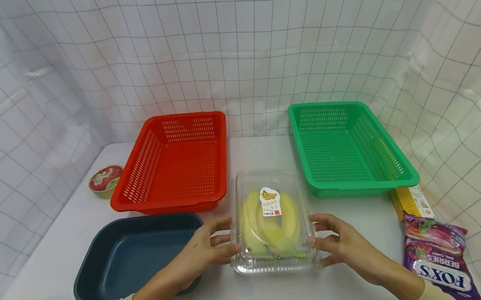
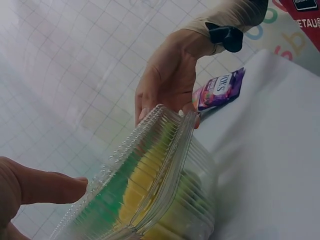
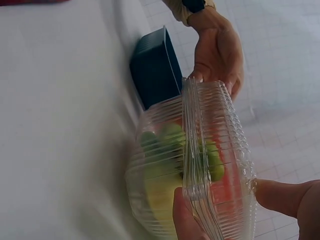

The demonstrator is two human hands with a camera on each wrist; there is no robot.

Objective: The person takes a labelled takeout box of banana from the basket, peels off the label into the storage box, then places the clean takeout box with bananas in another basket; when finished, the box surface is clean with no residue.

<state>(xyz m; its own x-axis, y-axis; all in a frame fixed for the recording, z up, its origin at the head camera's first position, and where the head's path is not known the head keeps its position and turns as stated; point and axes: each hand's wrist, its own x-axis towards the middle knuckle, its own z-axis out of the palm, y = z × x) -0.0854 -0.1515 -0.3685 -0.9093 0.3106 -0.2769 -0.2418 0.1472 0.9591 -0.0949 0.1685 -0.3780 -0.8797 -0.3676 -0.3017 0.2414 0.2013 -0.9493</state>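
A clear plastic clamshell box of bananas (image 1: 290, 216), its lid closed and a banana label (image 1: 270, 202) on top, is between my two hands. At its left side, my left hand (image 1: 207, 246) holds the edge with the thumb over the rim. My right hand (image 1: 343, 241) grips the opposite side; in the right wrist view its thumb (image 3: 280, 197) lies against the lid and a finger is at the flange. The left wrist view shows ridged lid walls and yellow fruit (image 2: 145, 182) inside. Parts of the fingers are hidden by the box.
Behind stand a red basket (image 1: 191, 172) and a green basket (image 1: 334, 161). A dark blue basin (image 1: 134, 257) is beside my left forearm. A round tub (image 1: 106, 178) sits far left; a yellow box (image 1: 412, 202) and a purple Fox's candy bag (image 1: 437, 252) lie at right.
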